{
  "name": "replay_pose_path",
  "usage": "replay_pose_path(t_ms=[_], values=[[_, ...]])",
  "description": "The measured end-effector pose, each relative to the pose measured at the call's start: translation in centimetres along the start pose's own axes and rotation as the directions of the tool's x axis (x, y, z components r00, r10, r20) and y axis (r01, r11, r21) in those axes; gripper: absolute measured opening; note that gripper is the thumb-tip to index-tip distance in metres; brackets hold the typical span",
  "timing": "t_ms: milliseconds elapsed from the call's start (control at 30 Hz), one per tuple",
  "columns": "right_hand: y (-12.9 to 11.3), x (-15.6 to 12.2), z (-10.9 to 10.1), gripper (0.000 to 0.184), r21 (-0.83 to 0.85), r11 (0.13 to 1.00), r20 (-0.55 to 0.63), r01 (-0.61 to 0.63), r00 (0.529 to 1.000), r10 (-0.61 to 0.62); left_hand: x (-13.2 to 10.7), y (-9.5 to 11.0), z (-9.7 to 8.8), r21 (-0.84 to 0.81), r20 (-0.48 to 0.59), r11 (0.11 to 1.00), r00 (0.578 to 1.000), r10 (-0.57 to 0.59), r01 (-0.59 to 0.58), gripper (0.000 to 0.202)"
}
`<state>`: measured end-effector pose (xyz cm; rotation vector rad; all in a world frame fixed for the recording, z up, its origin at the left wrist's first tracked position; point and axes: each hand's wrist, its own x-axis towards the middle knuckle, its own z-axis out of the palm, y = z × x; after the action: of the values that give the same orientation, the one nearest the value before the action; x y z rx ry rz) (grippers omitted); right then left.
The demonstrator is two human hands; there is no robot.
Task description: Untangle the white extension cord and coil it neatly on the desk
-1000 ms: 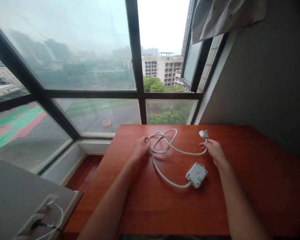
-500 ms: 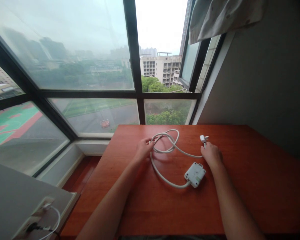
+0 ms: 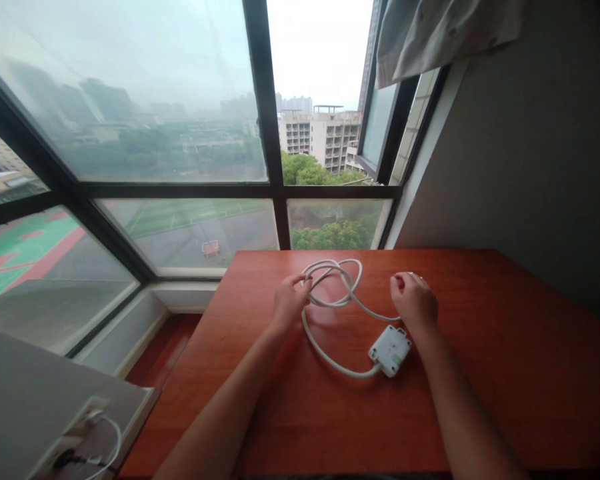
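While L hand pinches it, smooth white cable loops.

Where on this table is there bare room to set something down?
Bare table right of the right hand, toward the wall, and nearer you than the adapter. Crowded between the hands, where the left hand meets the coiled cable.

Legible text: none in this view.
Socket block: small marks on the white top face, too small to read.
Cable: no print can be made out.
Wall outlet: lettering, if any, too blurred to read.
Buildings outside: too distant for any sign to be read.
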<state>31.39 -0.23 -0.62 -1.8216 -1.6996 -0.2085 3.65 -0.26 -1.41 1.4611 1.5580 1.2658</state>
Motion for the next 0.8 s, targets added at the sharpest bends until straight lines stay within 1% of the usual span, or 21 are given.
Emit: replay_pose_path(t_ms=[33,100,133,167,267,433,533,633,733,800], values=[[-1.0,-0.2,0.1,0.027,0.088,0.990,-0.037,0.112,0.993,-0.109,-0.2,0.2,0.1,0.014,-0.013,0.999,0.999,0.032,-0.032,0.033],[-2.9,-0.8,0.3,0.028,0.214,0.937,-0.091,0.275,0.961,-0.261,-0.4,0.6,0.4,0.043,-0.046,0.994,0.994,0.103,-0.102,0.030],[-3.8,-1.1,0.4,0.028,0.231,0.919,-0.107,0.320,0.947,-0.303,-0.5,0.8,0.5,0.057,-0.063,0.989,0.988,0.139,-0.135,0.028],[-4.6,-1.4,0.3,0.028,0.228,0.913,-0.121,0.339,0.940,-0.319,-0.6,0.9,0.5,0.067,-0.078,0.984,0.983,0.169,-0.163,0.026],[-5.9,-2.1,0.0,0.028,0.165,0.929,-0.141,0.332,0.940,-0.311,-0.8,1.1,0.7,0.059,-0.102,0.979,0.974,0.201,-0.196,0.024],[-6.6,-2.7,-0.7,0.030,0.094,0.953,-0.122,0.287,0.954,-0.275,-1.2,1.3,1.0,0.000,-0.113,0.974,0.968,0.226,-0.227,0.025],[-7.1,-3.1,-0.8,0.028,0.050,0.958,-0.108,0.282,0.955,-0.275,-1.5,1.6,1.4,-0.073,-0.103,0.965,0.964,0.245,-0.253,0.023],[-7.5,-3.4,-0.5,0.026,0.016,0.958,-0.073,0.285,0.956,-0.283,-1.8,1.7,1.7,-0.092,-0.078,0.955,0.958,0.276,-0.282,0.021],[-7.0,-3.3,0.2,0.023,0.054,0.958,-0.026,0.282,0.959,-0.281,-1.9,1.7,1.8,-0.088,-0.057,0.954,0.958,0.282,-0.287,0.022],[-6.4,-3.0,0.6,0.023,0.159,0.945,0.022,0.287,0.956,-0.294,-1.7,1.6,1.7,-0.085,-0.070,0.960,0.962,0.263,-0.268,0.024]])
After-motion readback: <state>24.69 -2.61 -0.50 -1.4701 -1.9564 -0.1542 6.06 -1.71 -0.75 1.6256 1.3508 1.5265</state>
